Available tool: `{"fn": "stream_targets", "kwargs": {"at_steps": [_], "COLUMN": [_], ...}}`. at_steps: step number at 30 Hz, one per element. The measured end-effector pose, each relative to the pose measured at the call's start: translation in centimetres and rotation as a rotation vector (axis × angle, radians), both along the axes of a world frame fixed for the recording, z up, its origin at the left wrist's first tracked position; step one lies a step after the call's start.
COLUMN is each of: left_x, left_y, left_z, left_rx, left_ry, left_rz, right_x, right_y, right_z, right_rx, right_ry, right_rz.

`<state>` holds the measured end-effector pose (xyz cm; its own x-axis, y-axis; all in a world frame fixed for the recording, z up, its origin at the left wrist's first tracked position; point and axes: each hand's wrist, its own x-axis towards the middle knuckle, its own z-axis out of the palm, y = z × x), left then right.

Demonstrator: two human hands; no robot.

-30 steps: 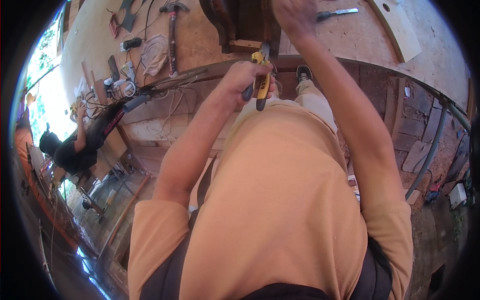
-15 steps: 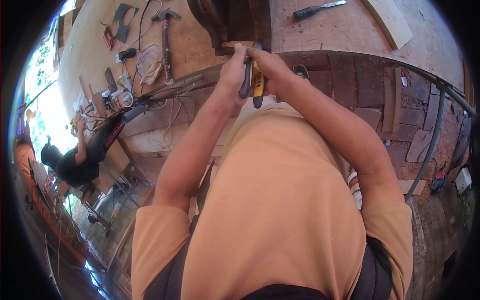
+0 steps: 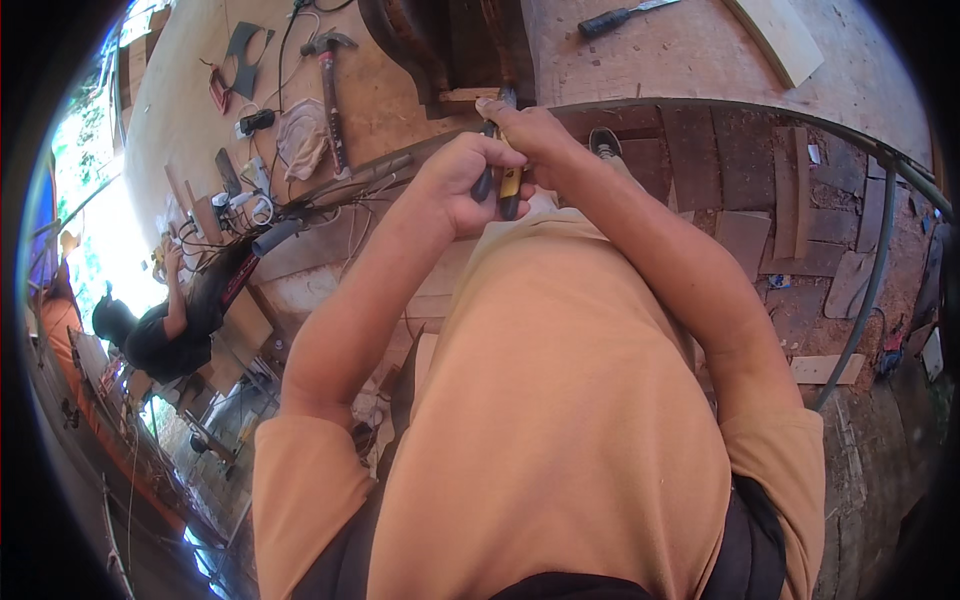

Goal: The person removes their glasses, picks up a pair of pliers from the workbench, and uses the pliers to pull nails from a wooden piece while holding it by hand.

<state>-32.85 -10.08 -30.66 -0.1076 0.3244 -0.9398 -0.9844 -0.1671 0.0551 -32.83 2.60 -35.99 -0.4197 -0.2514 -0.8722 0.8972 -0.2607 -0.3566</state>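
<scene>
A pale wooden workbench (image 3: 620, 75) curves across the far side of the scene, with a floor of loose boards (image 3: 790, 190) below its edge; to your left, a co-worker in dark clothes (image 3: 165, 335) is busy by the bright opening; on the bench lie a hammer (image 3: 327, 105) and a crumpled cloth (image 3: 301, 138) to the left, a chisel (image 3: 610, 22) to the right. Between them, at the near edge, stands a dark, curved wooden piece (image 3: 475, 62), a light strip (image 3: 472, 95) set across its near end.

Your pliers (image 3: 511, 185), with black and yellow handles, are in front of your waist; their long axis runs away from you, handle ends toward your body, head at the near right corner of the dark piece; whether they touch it, you cannot tell from here. Your left hand (image 3: 462, 182) wraps the handles, thumb laid across them; your right hand (image 3: 530, 135) is the nearer to the wooden piece, bent over the pliers just behind their head, fingers curled; whether it pinches anything there is hidden.
</scene>
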Motion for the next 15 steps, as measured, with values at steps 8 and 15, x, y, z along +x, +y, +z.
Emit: {"fn": "stream_targets", "kwargs": {"at_steps": [8,15], "left_x": [0.8,2.6], "left_y": [0.9,1.9], "left_z": [-0.8,-1.0], "left_rx": [-0.128,-0.250], "left_ry": [0.078,0.142], "left_rz": [-0.173,-0.158], "right_x": [0.8,1.6], "right_y": [0.6,0.3], "right_z": [-0.1,-0.3], "right_rx": [-0.047,-0.148], "right_ry": [0.035,-0.101], "right_rz": [0.029,0.194]}}
